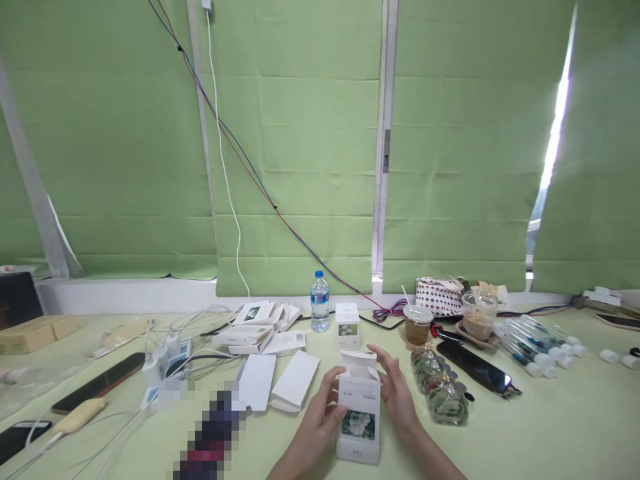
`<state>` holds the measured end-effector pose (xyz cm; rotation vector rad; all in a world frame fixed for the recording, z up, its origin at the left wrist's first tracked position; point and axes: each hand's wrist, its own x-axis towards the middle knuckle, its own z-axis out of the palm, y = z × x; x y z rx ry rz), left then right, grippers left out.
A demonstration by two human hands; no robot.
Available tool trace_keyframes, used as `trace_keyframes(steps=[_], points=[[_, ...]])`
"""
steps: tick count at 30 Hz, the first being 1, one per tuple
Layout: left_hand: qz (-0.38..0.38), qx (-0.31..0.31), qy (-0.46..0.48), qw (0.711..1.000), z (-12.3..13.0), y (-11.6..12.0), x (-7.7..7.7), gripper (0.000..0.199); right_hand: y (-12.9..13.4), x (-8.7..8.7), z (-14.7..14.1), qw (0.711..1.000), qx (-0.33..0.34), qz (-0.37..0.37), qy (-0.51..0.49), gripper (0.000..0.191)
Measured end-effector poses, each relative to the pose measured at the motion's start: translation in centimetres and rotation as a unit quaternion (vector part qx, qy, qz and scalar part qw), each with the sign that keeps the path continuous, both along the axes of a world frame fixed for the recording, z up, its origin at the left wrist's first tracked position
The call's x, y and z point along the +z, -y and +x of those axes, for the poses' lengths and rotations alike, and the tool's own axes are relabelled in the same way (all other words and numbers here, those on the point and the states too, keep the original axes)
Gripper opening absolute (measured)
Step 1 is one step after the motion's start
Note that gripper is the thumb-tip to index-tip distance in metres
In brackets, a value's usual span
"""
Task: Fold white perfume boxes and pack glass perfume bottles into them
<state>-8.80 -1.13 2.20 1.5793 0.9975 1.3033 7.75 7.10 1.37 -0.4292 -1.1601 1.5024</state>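
Note:
A small white cardboard box (359, 427) with a white-flower picture stands at the front of the table, its top flaps raised. My left hand (324, 420) grips its left side, thumb on the front face. At the upper right edge, beside a raised side flap, the fingers of my right hand (400, 400) are curled against the box. What is inside the box cannot be seen. Behind it is a similar white box (347, 327), upright and closed. Flat white cartons (296, 381) lie to the left of my hands.
A water bottle (320, 301) stands at the back. On the right are clear-wrapped green packets (445, 400), a phone (475, 367), two drink cups, including an iced one (418, 323), and white-capped tubes (535, 343). Cables and chargers (155, 367) crowd the left.

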Motion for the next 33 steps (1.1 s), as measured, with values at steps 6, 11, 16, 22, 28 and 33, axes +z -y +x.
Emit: trace_keyframes(steps=[6, 11, 16, 22, 28, 33], points=[[-0.013, -0.015, -0.003, 1.000, 0.2, 0.1, -0.1, 0.051, 0.5, 1.0, 0.4, 0.999, 0.031, 0.000, 0.020, 0.062], [-0.037, -0.040, 0.036, 0.998, 0.5, 0.3, -0.3, 0.058, 0.5, 1.2, 0.3, 0.998, 0.024, 0.004, 0.059, 0.048], [-0.014, -0.048, 0.052, 0.997, 0.5, 0.1, -0.4, 0.057, 0.4, 0.9, 0.3, 0.997, 0.028, 0.017, 0.075, 0.042], [0.001, -0.034, 0.031, 0.999, 0.4, 0.0, -0.3, 0.053, 0.7, 1.0, 0.4, 0.993, 0.019, 0.058, 0.102, 0.040], [0.006, -0.037, 0.026, 0.999, 0.3, 0.1, -0.6, 0.053, 0.8, 1.5, 0.4, 0.990, 0.012, 0.076, 0.119, 0.039], [-0.009, -0.035, 0.033, 0.999, 0.4, 0.0, -0.9, 0.052, 0.6, 1.6, 0.5, 0.987, 0.006, 0.096, 0.133, 0.038]])
